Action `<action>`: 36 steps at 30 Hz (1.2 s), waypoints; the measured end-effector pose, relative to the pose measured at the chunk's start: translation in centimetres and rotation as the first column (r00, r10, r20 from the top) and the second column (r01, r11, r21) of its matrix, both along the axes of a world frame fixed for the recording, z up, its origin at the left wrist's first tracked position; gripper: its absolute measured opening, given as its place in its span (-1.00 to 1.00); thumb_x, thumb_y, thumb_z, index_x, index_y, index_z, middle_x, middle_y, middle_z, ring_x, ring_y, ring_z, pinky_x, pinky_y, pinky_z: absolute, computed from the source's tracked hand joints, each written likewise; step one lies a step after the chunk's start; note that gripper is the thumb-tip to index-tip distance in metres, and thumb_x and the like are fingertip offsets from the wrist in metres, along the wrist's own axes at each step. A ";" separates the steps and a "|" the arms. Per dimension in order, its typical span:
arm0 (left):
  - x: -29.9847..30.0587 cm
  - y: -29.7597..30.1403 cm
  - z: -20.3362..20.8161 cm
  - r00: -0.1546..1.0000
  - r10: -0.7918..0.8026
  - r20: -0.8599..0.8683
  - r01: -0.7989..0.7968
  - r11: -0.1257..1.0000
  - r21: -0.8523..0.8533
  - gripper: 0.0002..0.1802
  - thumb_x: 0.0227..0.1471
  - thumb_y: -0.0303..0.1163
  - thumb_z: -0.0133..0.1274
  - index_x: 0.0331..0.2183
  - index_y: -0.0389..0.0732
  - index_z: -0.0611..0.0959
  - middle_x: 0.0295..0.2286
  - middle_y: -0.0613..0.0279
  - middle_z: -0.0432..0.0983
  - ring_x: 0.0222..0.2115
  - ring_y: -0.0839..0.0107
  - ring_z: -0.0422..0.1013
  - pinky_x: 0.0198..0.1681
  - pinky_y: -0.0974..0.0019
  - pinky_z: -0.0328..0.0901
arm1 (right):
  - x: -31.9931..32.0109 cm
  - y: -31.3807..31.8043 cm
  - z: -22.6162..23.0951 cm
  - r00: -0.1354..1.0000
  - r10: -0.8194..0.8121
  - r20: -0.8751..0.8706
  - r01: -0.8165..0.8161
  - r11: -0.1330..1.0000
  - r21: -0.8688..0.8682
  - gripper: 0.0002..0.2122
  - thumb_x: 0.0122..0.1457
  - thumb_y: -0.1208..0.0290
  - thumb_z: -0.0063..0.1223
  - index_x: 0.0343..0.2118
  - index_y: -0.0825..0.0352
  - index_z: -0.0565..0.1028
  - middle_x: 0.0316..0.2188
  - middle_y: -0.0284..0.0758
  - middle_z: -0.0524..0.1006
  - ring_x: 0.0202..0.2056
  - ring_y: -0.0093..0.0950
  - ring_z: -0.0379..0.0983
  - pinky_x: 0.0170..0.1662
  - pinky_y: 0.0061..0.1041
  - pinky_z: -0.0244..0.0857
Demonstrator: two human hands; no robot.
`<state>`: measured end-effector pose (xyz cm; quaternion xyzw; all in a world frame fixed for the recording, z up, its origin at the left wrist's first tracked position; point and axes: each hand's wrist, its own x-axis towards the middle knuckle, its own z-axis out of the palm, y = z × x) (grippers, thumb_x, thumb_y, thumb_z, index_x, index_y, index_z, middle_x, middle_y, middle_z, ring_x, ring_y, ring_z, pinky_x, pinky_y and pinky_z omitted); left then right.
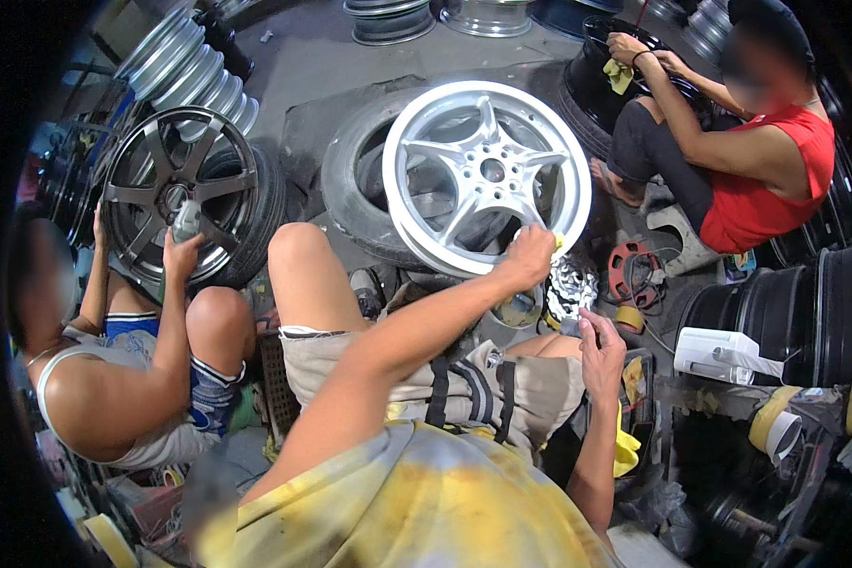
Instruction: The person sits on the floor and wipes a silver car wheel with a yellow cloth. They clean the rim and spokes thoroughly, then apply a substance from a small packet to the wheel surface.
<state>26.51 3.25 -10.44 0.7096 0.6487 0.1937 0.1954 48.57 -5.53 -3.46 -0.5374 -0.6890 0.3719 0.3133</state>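
Observation:
A silver spoked wheel rim (488, 241) leans on a worn tire (350, 194) in front of me. My left hand (532, 256) is closed at the rim's near right edge, with a small yellow piece (559, 241) showing at its fingers. Lower and to the right, my right hand (601, 352) is raised beside my knee, its fingers bent. A small greyish thing (570, 327) shows at its fingertips; I cannot make out what it is. Just beyond lies a shiny, crumpled silver-and-black object (573, 287).
At left, a person (114, 398) holds a dark spoked wheel (114, 196). At right, a person in red (767, 180) works on a black rim with a yellow cloth (618, 76). Nearby are a red reel (631, 270), a white box (705, 352), black rims (790, 317) and tape rolls (776, 426).

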 end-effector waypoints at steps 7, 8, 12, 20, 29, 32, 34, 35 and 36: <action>-5.7 -6.2 1.2 0.995 -0.097 0.031 0.094 0.992 0.090 -0.66 -0.07 -0.63 -0.04 -0.17 -0.34 0.57 -0.22 -0.10 0.43 -0.16 -0.06 0.39 -0.07 -0.01 0.32 | 1.5 -1.0 -1.9 0.972 -0.135 -0.194 0.094 0.974 -0.204 -0.78 0.32 0.39 0.04 -0.11 0.40 0.59 -0.35 -0.36 0.51 -0.43 -0.61 0.50 -0.39 -0.62 0.36; -7.6 -8.0 2.0 0.990 -0.143 -0.011 0.143 0.984 0.108 -0.64 -0.07 -0.65 -0.06 -0.15 -0.34 0.58 -0.21 -0.09 0.43 -0.14 -0.06 0.38 -0.06 0.00 0.32 | 1.8 -1.1 -2.4 0.971 -0.137 -0.198 0.097 0.975 -0.198 -0.78 0.32 0.39 0.04 -0.11 0.41 0.58 -0.33 -0.36 0.52 -0.41 -0.61 0.52 -0.38 -0.63 0.37; -15.0 -12.1 7.9 0.976 -0.130 -0.176 0.130 0.991 -0.011 -0.48 -0.19 -0.72 0.03 -0.08 -0.28 0.59 -0.07 -0.02 0.42 0.02 -0.01 0.35 0.08 0.07 0.31 | 1.3 -0.8 -3.0 0.979 -0.136 -0.152 0.098 0.967 -0.234 -0.75 0.33 0.38 0.04 -0.05 0.45 0.53 -0.34 -0.38 0.53 -0.38 -0.66 0.48 -0.34 -0.65 0.34; -9.4 -13.7 6.3 0.889 0.124 -0.441 -0.017 0.971 0.239 -0.77 -0.13 -0.54 0.08 -0.34 -0.44 0.64 -0.26 -0.04 0.38 -0.19 0.10 0.38 -0.15 0.14 0.39 | -3.6 2.5 -2.8 0.996 0.018 -0.091 -0.016 1.000 0.024 -0.80 0.14 0.48 0.21 -0.18 0.42 0.61 -0.38 -0.27 0.55 -0.41 -0.51 0.46 -0.30 -0.53 0.34; 8.3 1.9 1.5 0.899 0.346 -0.267 -0.280 0.925 0.256 -0.74 -0.11 -0.42 0.09 -0.32 -0.35 0.68 -0.26 0.04 0.36 -0.13 0.19 0.29 -0.12 0.28 0.21 | -1.9 3.7 -1.5 0.988 -0.149 -0.052 0.157 0.945 0.287 -0.88 0.24 0.52 0.11 -0.25 0.46 0.58 -0.38 -0.32 0.48 -0.38 -0.54 0.44 -0.28 -0.54 0.33; 9.3 2.4 0.0 0.947 0.244 -0.207 -0.183 0.944 0.275 -0.72 -0.09 -0.40 0.09 -0.31 -0.34 0.69 -0.23 0.03 0.36 -0.12 0.17 0.30 -0.11 0.21 0.26 | 2.5 1.7 -2.1 0.938 -0.333 -0.091 0.345 0.901 0.262 -0.84 0.30 0.43 0.06 -0.22 0.44 0.55 -0.37 -0.38 0.49 -0.39 -0.59 0.42 -0.31 -0.60 0.33; 7.4 0.0 -0.2 0.972 0.130 -0.195 -0.069 0.954 0.293 -0.69 -0.08 -0.40 0.07 -0.27 -0.36 0.68 -0.22 0.02 0.37 -0.12 0.15 0.33 -0.11 0.19 0.32 | 5.4 0.7 -4.1 0.902 -0.423 -0.083 0.430 0.893 0.128 -0.83 0.31 0.41 0.04 -0.20 0.43 0.53 -0.35 -0.38 0.51 -0.41 -0.60 0.42 -0.33 -0.59 0.33; 5.9 -2.2 0.2 0.981 0.028 -0.192 0.028 0.959 0.281 -0.70 -0.08 -0.43 0.07 -0.27 -0.38 0.67 -0.22 -0.01 0.38 -0.12 0.14 0.34 -0.09 0.20 0.33 | 6.4 0.3 -4.4 0.879 -0.472 -0.072 0.476 0.878 0.060 -0.82 0.32 0.40 0.04 -0.20 0.43 0.52 -0.34 -0.38 0.51 -0.42 -0.61 0.41 -0.35 -0.59 0.33; 3.0 -4.7 0.5 0.979 -0.035 -0.201 0.089 0.960 0.265 -0.70 -0.08 -0.45 0.07 -0.27 -0.41 0.66 -0.21 -0.04 0.38 -0.12 0.14 0.35 -0.08 0.20 0.34 | 5.5 0.2 -4.0 0.887 -0.454 -0.088 0.453 0.891 -0.031 -0.81 0.34 0.37 0.01 -0.17 0.41 0.50 -0.32 -0.37 0.52 -0.40 -0.61 0.46 -0.34 -0.59 0.37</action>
